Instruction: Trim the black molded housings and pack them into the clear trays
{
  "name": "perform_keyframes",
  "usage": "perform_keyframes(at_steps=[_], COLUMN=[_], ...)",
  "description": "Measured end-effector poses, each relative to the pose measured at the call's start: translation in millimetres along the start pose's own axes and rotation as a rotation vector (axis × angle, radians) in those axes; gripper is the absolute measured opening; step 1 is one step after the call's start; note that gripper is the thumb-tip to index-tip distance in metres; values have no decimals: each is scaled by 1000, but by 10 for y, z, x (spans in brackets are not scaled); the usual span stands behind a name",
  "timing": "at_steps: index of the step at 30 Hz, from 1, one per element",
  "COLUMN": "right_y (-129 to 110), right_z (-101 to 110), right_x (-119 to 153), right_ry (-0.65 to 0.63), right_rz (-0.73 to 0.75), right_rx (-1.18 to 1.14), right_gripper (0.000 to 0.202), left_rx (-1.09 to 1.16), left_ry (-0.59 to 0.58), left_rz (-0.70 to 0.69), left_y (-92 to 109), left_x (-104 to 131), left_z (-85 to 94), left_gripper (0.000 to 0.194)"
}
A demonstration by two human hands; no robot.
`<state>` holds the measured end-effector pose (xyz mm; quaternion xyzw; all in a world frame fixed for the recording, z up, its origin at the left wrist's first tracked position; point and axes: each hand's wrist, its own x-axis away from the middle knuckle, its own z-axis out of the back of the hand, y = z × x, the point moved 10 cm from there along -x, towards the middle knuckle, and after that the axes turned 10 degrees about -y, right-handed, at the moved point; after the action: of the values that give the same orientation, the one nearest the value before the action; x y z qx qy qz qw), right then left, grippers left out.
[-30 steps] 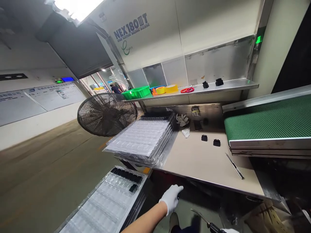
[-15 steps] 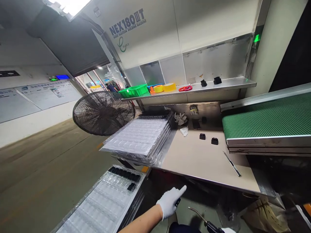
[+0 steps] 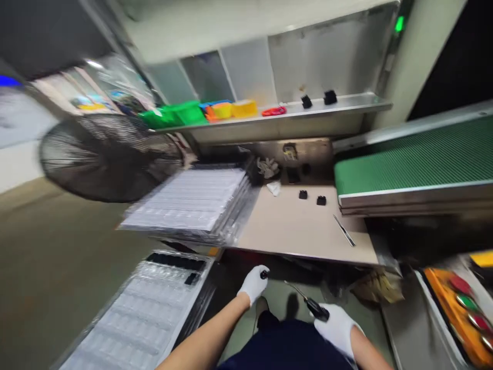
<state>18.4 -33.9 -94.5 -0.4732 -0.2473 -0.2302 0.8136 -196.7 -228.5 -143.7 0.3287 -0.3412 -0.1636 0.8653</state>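
My left hand, in a white glove, is closed on a small black part below the table's front edge. To its right, my right hand, also gloved, grips the black handle of a tool whose thin metal shaft points up and to the left. Two black parts stand on the beige tabletop, one of them a small block. A pen-like tool lies to their right. At the lower left, a clear tray holds a row of black pieces and one more below it.
Stacked trays cover the table's left side, beside a large fan. A green conveyor slopes at the right. Above runs a shelf with a green bin, tape and black parts. An orange button panel is at lower right.
The view has turned right and down. My left index finger, stretched out before, is now curled around the black part. My right hand and its tool have come further into view.
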Motion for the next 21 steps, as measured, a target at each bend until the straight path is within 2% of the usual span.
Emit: perform_keyframes(at_steps=[2,5,7,10,13,15,18,21], right_y=[74,391,646,1010,1397,1624,1871,2021], right_z=[-55,-14,128,547,1051,1286,1410,1339], right_x=[-25,-80,-85,9,130,107,-66,-247], right_ry=[-51,-6,110,415,778,947,1043,1001], right_rz=[3,-32,-37,2,28,33,14,-73], right_rx=[-63,-208,-312,-465,-610,-690,-777,-801], right_gripper=[12,12,11,22,49,58,53,35], left_rx=[24,115,221,457,718,995,1268,1314], left_ry=[-65,-183,-227,-285,-329,-398,-513,-584], left_rz=[-42,-72,-57,-37,-75,-111,-127,-111], left_y=[102,276,419,752,1249,1602,1980,2125], left_x=[63,110,169,422,767,961,1172,1306], left_z=[-77,-184,-218,-265,-259,-252,-218,-175], left_gripper=[27,19,21,39,53,56,57,59])
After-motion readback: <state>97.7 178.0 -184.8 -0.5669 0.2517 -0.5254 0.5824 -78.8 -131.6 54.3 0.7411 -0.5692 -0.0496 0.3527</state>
